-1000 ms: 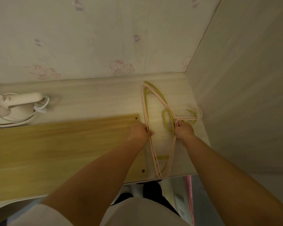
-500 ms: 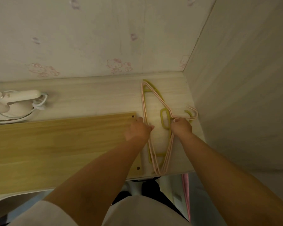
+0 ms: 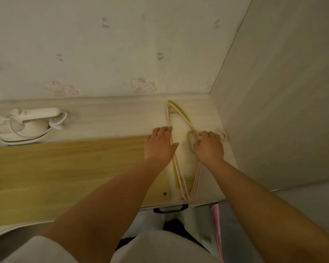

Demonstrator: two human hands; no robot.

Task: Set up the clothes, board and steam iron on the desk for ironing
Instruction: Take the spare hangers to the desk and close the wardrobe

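Note:
A stack of pink and olive-green clothes hangers (image 3: pixel 180 120) lies flat at the right end of the pale desk (image 3: pixel 112 120). My right hand (image 3: pixel 209 147) is closed on the hangers' neck, by the hooks near the side wall. My left hand (image 3: pixel 160 145) rests flat with fingers spread on the hangers' left bar and the end of the yellow wooden board (image 3: pixel 65 171). The board lies along the desk's front. A white steam iron (image 3: pixel 29 122) with its cord coiled around it stands at the back left. No clothes are in view.
A patterned wall (image 3: pixel 122 54) backs the desk and a plain panel (image 3: pixel 283 92) closes its right side. Below the front edge I see a black handle (image 3: pixel 171 208) and a pink strip (image 3: pixel 217 230).
Both hands have slid slightly towards the back wall along the hangers. My left hand has flattened and spread its fingers. The hangers have barely shifted.

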